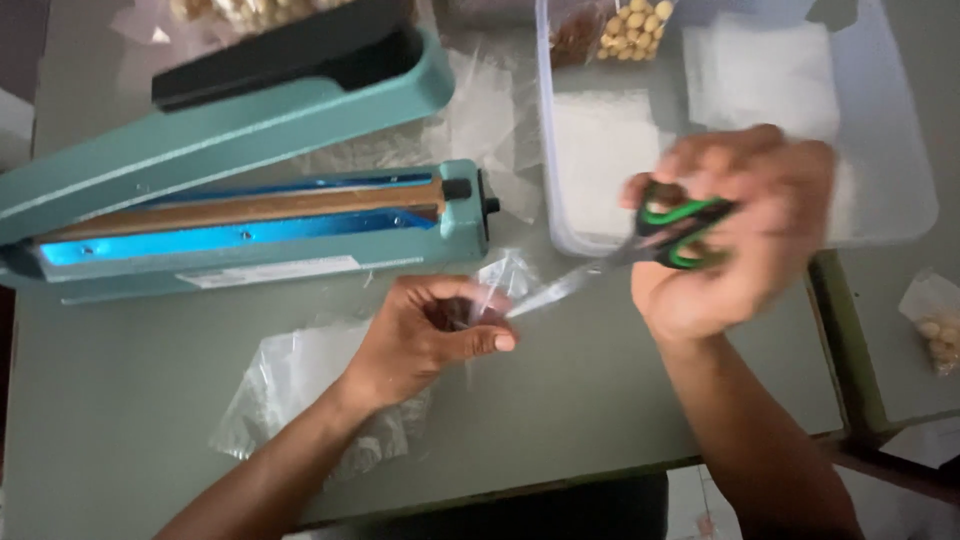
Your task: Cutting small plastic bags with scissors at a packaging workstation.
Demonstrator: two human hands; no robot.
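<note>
left hand (425, 335) pinching, right hand (735, 235) clenched

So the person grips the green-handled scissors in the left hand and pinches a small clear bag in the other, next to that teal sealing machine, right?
Not quite: the hands are swapped. In the head view the right hand grips the green-handled scissors, while the left hand pinches the small clear bag. The teal sealing machine does sit beside them on the table, its arm raised.

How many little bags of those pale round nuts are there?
3: one bag behind the heat sealer, one bag in the clear tub, one bag at the right edge. Others may be hidden.
</note>
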